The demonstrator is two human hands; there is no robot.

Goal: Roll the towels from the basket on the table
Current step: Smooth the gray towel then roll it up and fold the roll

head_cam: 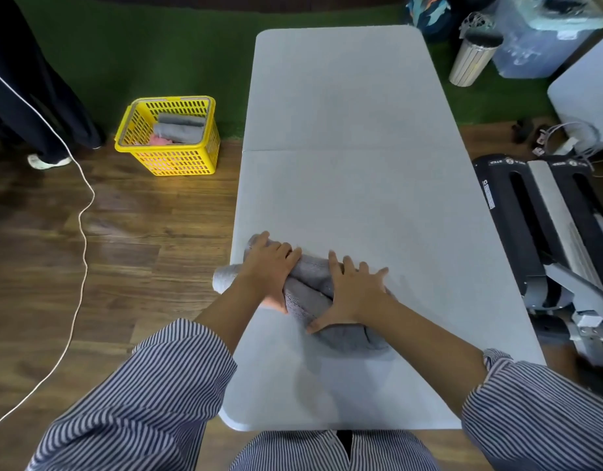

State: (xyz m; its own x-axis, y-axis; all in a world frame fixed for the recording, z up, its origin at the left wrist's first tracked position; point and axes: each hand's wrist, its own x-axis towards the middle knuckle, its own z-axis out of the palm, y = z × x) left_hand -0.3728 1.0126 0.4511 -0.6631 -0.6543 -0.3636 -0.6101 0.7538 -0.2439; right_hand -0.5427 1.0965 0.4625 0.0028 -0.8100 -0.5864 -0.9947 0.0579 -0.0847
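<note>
From the head camera, I have a grey towel [313, 294] bunched near the left edge of the grey table [354, 130], close to me. My left hand [267, 266] curls over its left part, fingers wrapped down onto the cloth so that I am gripping it, and one end of the towel sticks out past the table's edge. My right hand [352, 294] lies flat on top with fingers spread, pressing rather than pinching (no closed grip there). The towel looks loosely gathered, not yet a tidy roll, so I judge I am partway through rolling this one. No finished roll shows elsewhere on the table. On the floor to the left, well apart from the table, the yellow basket [170, 158] holds grey towels and something pink, so most of the work seems left.
</note>
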